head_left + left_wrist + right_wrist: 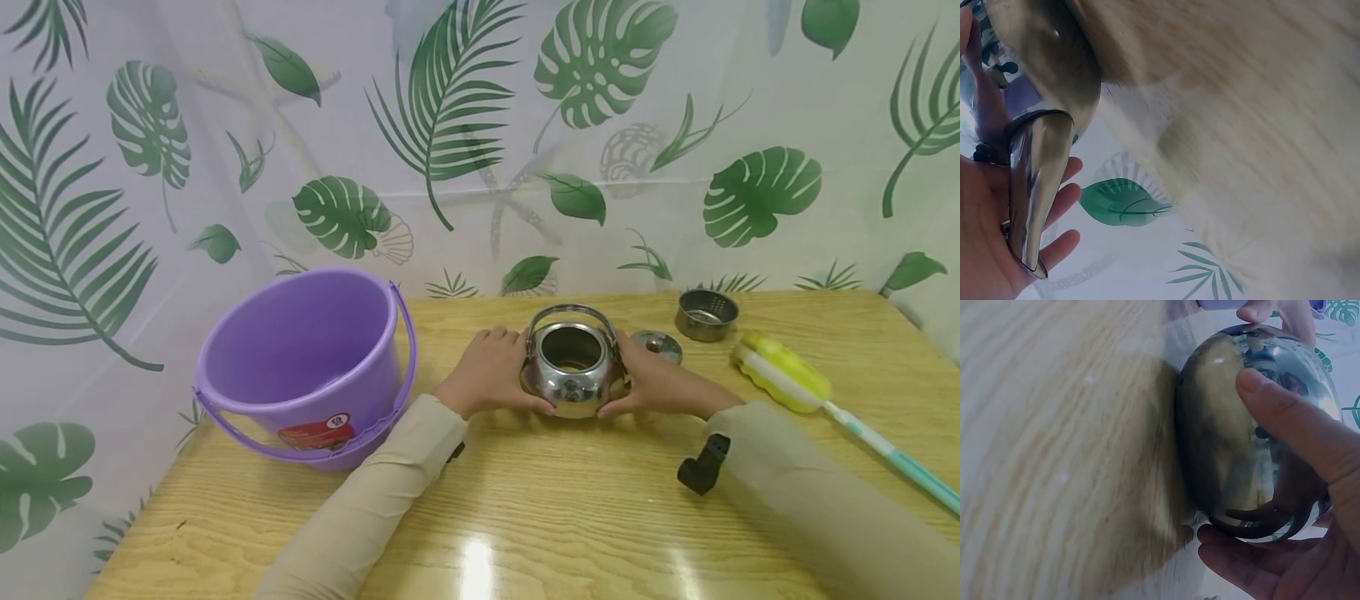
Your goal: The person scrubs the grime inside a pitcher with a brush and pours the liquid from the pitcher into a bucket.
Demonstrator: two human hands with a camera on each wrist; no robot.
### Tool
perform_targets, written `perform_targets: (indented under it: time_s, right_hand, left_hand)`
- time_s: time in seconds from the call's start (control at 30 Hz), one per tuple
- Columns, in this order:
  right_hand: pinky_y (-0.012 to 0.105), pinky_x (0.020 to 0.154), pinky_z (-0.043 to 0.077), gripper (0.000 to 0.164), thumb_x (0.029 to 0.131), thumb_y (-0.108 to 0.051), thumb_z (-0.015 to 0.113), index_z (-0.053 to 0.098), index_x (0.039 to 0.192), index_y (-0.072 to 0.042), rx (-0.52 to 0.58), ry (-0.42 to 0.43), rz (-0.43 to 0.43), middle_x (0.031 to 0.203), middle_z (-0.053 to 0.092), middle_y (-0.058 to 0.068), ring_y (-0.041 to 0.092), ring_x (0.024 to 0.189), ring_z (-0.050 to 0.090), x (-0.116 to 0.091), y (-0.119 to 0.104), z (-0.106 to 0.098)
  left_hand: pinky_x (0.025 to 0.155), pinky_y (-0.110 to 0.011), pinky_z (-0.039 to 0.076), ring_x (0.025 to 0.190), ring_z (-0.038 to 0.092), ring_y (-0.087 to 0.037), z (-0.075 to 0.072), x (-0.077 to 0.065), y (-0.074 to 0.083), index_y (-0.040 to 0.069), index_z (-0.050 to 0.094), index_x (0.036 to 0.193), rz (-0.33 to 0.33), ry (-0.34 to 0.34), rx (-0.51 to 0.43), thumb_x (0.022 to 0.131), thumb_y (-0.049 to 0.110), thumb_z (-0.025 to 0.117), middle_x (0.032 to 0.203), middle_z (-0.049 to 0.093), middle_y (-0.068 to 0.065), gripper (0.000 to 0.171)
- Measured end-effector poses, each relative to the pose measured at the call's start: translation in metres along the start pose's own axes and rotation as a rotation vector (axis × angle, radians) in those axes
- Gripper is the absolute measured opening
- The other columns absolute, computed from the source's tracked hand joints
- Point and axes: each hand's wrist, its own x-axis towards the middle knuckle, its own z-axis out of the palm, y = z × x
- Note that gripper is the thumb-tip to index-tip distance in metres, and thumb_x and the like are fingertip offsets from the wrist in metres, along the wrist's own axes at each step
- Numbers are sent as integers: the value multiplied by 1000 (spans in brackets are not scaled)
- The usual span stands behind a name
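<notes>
A shiny steel teapot (573,375) stands lidless on the table, its bail handle (572,309) raised over the open mouth. My left hand (491,373) holds its left side, thumb at the front. In the left wrist view the teapot's spout (1038,187) lies across the palm, with fingers (1063,247) stretched behind it. Gripping the opposite side is my right hand (663,379); its thumb (1285,412) presses the rounded body and the other fingers curve around the far side, partly hidden. A small round lid (658,345) lies just behind the right hand.
A purple bucket (300,333) with its handle hanging down stands at the left. Back right sits a steel strainer cup (707,315). A yellow sponge brush (783,371) with a long teal handle lies at the right. Behind the wooden table (570,517) hangs a leaf-print cloth (480,225).
</notes>
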Motion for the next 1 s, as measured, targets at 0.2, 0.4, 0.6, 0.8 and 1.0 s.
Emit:
perform_targets:
  time_s: [0.2,0.4,0.6,0.8,1.0]
  right_hand:
    - [55,96,40,118,67,-33,83,5,146,7,33,7,3,140,32,31,42,119,49,2,-1,1]
    - [52,92,44,120,63,-33,85,7,146,7,-10,37,11,137,39,31,39,112,55,3,0,2]
    - [52,92,43,119,63,-32,85,9,147,4,12,32,23,138,40,28,36,111,57,2,-1,2]
    - [49,88,47,121,63,-34,85,8,146,7,-3,28,8,135,43,30,34,106,60,0,-7,-1]
    - [38,78,52,117,63,-31,85,10,147,2,19,36,-38,128,50,28,25,92,66,1,-18,-23]
  left_hand:
    - [103,-39,39,115,54,-23,-1,2,1,5,33,144,-12,-7,6,57,79,64,123,62,-5,119]
    - [99,-38,42,110,56,-22,-2,1,1,6,36,142,-1,8,-7,56,78,66,118,64,-5,116]
    - [96,-36,44,108,57,-22,-2,0,1,7,42,137,6,11,-9,56,78,66,115,65,-5,111]
    - [94,-35,45,106,58,-21,-4,-1,1,6,50,129,6,18,2,56,80,64,112,65,-5,105]
    - [84,-34,49,96,60,-20,-27,1,3,7,58,116,-9,80,23,54,81,64,101,66,-3,97]
